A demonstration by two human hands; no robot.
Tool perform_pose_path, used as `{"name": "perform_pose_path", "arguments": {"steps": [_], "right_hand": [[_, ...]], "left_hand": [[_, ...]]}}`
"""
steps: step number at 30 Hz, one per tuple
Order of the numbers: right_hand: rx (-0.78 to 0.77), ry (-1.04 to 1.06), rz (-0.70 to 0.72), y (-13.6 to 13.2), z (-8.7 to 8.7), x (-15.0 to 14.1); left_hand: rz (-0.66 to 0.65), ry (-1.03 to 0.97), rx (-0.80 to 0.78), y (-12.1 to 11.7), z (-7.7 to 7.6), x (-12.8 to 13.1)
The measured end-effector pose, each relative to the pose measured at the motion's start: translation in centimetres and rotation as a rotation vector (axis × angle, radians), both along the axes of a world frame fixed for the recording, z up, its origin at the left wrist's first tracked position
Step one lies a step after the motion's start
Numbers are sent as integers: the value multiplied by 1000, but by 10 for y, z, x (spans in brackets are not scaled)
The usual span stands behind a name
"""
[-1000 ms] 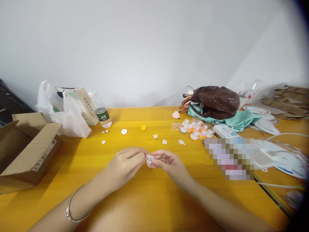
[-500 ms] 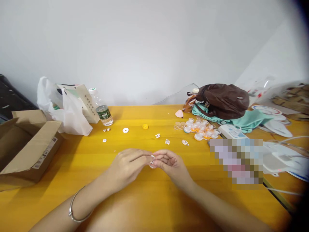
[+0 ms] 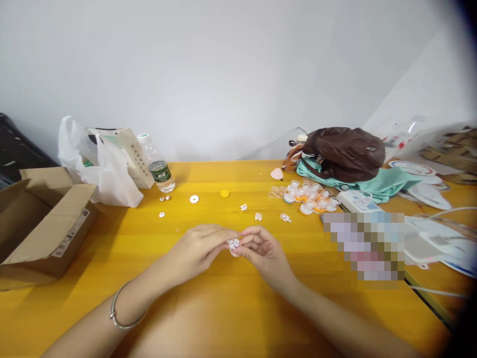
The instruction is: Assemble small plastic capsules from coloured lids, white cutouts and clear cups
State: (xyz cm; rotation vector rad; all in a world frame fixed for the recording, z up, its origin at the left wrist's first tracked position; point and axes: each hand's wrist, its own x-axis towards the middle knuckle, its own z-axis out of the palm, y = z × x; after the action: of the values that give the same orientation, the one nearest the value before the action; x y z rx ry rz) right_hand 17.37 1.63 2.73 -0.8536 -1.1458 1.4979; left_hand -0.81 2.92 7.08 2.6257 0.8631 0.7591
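Between the fingertips of both hands is a small white perforated plastic piece (image 3: 234, 243), with a pale rounded part just under it. My left hand (image 3: 203, 248) pinches it from the left, its fingers reaching over the top. From the right, my right hand (image 3: 263, 251) grips it between thumb and index finger, the other fingers curled. Beyond my hands lie similar white perforated pieces (image 3: 258, 217) on the wooden table (image 3: 223, 308). Farther back are a yellow disc (image 3: 224, 193) and a white ring (image 3: 194, 199).
On the left stand a cardboard box (image 3: 48, 228), a white plastic bag (image 3: 115, 174) and a water bottle (image 3: 161, 171). Several clear-and-orange round cases (image 3: 313, 199) lie at right, before a brown bag (image 3: 346, 154) on teal cloth (image 3: 395, 186). Small metal bits (image 3: 165, 198) sit near the bottle.
The small white piece has turned, so more of its perforated face shows between my fingers. My left hand has shifted slightly; the right hand keeps its pinch.
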Motion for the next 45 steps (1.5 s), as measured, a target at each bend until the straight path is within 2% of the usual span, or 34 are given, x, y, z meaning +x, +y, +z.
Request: {"name": "perform_pose_path", "arguments": {"steps": [6,12,17,21,24,27,29,31,34,38,42,45], "right_hand": [[30,15,-63,-6,-3,-4],[8,56,-57,-10,-1,-7],[17,49,-38,-11,-3,-10],[41,36,-43,-10,-5,-10],[52,39,-94,-8,-5,-10],[51,31,-124,-7,-5,-9],[57,29,-111,-7,-5,-10],[60,24,-106,-8,-7,-11],[45,27,-98,-8,-8,-11],[-6,39,-20,-5,-9,-7],[-69,-16,88,3,-10,0],[-18,-97,120,7,-10,3]], "left_hand": [[-78,33,58,-1,6,-2],[-110,131,113,-2,8,-6],[-207,146,176,3,7,-8],[-225,67,17,5,5,-5],[-104,-106,-151,5,-1,0],[50,-359,-422,4,-12,7],[88,-484,-611,2,-21,12],[110,-583,-735,0,-28,16],[158,-692,-801,-3,-33,19],[204,-696,-837,-3,-32,16],[186,-652,-914,1,-28,14],[146,-640,-931,2,-23,15]]}}
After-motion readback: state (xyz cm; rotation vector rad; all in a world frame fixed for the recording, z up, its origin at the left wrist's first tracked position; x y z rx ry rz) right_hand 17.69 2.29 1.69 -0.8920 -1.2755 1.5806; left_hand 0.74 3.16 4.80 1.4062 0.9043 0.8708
